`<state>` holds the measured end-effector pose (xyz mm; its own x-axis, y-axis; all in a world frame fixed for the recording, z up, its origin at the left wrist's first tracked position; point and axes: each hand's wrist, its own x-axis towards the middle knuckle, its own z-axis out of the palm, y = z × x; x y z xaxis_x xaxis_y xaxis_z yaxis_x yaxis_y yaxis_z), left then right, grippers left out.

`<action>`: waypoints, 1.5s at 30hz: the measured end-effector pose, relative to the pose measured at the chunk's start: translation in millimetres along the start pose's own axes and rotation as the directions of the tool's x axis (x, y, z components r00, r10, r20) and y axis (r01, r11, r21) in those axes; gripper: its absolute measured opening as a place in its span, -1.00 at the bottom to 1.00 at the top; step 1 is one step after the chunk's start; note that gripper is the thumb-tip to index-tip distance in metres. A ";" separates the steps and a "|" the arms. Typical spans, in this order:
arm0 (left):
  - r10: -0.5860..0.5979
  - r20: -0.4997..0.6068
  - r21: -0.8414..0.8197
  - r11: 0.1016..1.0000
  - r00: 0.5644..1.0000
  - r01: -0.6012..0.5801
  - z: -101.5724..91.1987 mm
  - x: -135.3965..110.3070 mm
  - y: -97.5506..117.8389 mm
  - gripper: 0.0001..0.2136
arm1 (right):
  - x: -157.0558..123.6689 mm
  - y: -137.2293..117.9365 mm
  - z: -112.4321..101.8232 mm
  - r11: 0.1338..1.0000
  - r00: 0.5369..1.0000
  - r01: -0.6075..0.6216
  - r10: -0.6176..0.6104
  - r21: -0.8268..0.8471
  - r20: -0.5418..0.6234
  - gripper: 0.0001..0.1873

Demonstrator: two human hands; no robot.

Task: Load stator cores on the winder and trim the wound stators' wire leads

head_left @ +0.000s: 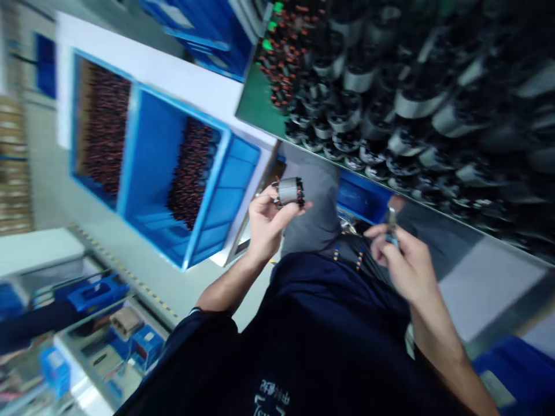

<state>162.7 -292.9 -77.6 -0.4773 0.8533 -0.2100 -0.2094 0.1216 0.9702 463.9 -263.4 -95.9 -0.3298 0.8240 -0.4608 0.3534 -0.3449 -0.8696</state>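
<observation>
pinching a small grey metal cylinder with dark windings in its fingertips is the left hand; the right hand pinches a slim metal tool.

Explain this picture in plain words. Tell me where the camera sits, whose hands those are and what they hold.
No machine here: a person works with two bare hands, and the one camera sits on their head, looking down past their dark shirt. The view is tilted and blurred. The left hand holds a small motor part, a metal cylinder with dark ends. The right hand pinches a thin tool; its kind is unclear. Many similar parts crowd the green bench at upper right. Blue crates at left hold dark reddish pieces.
</observation>
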 end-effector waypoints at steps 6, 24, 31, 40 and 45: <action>0.622 -0.128 0.722 0.592 0.773 -0.357 -193.9 45.1 95.3 -0.53 | 7.5 38.4 -8.4 0.977 0.984 -0.172 0.176 -0.123 0.018 -0.59; -0.066 -0.072 0.983 -0.174 0.995 0.060 -305.6 103.3 28.1 -0.68 | 9.5 18.1 38.1 0.908 0.967 -0.054 0.152 -0.416 0.206 -0.28; 0.317 0.127 0.989 0.033 0.940 -0.145 -235.7 117.0 81.2 -0.68 | 5.3 12.6 59.9 0.927 0.962 0.013 0.090 -0.375 0.256 -0.27; 0.251 0.583 0.805 -0.049 0.773 -0.591 -50.2 218.6 31.7 -0.54 | -20.1 -18.3 70.5 0.924 0.934 0.045 0.095 -0.379 0.345 -0.36; 0.283 0.499 0.838 0.085 0.819 -0.540 -51.6 240.1 17.5 -0.82 | -39.2 14.5 56.1 0.951 0.959 -0.004 0.092 -0.311 0.269 -0.36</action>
<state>0.4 -112.1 -117.2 -0.0241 0.9863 0.1629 0.9547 -0.0256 0.2965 432.9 -325.9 -100.5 -0.5190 0.6377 -0.5691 0.6090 -0.1913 -0.7697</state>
